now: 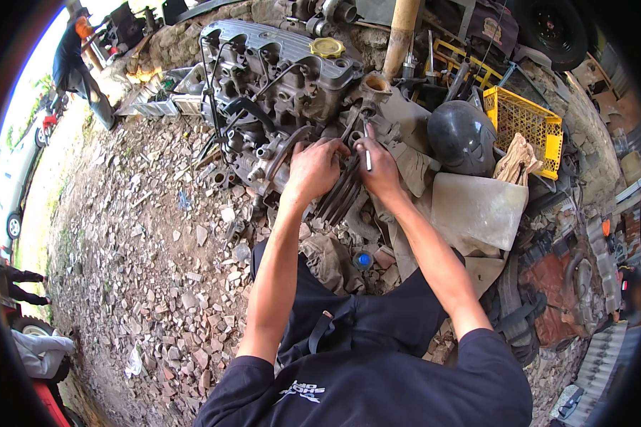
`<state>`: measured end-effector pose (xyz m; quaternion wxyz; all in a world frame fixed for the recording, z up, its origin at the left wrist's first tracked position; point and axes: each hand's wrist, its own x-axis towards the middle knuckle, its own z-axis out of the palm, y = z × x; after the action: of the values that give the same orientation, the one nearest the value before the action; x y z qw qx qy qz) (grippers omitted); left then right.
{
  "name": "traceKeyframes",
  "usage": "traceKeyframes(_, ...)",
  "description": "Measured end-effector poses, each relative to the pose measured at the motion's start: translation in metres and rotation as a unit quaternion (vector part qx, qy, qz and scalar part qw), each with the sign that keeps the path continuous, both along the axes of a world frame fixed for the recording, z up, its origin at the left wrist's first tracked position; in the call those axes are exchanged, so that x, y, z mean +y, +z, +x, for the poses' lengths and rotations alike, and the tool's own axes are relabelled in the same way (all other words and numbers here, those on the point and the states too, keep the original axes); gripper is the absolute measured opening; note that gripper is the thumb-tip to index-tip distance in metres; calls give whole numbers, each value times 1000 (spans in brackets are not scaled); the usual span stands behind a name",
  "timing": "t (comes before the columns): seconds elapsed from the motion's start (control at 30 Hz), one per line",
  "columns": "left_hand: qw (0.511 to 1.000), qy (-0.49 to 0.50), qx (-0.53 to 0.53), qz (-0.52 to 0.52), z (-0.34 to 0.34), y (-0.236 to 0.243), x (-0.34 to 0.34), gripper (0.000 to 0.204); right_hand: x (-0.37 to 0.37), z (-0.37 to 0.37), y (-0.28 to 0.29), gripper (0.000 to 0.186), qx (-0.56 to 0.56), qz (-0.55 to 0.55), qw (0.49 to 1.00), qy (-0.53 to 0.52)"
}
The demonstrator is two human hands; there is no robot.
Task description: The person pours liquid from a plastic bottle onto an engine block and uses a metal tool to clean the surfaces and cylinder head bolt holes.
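Note:
A grey, greasy engine with a yellow filler cap lies in front of me on the gravel. My left hand is at the engine's front end, beside a round pulley-like rim. Its fingers are bent in, and whatever they grip is hidden. Just to its right, my right hand closes around a slim silver rod-like tool, its index finger stretched along the engine's end. Dark ribbed belt-like strips hang below both hands.
To the right are a black helmet, a yellow crate and a pale flat panel. A bamboo post rises behind the engine. A blue-capped item lies between my knees. Another person stands far left.

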<state>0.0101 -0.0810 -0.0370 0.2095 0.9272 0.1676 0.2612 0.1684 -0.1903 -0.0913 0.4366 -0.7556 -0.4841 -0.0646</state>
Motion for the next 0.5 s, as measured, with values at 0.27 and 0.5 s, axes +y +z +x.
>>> traceKeyframes(0.27, 998, 11, 54, -25, -2, 4, -4, 22, -10, 16, 3, 21, 70, 85, 992, 65)
traceKeyframes(0.5, 998, 7, 50, -29, -2, 8, -1, 21, -21, 16, 50, 23, 37, 132, 990, -33)
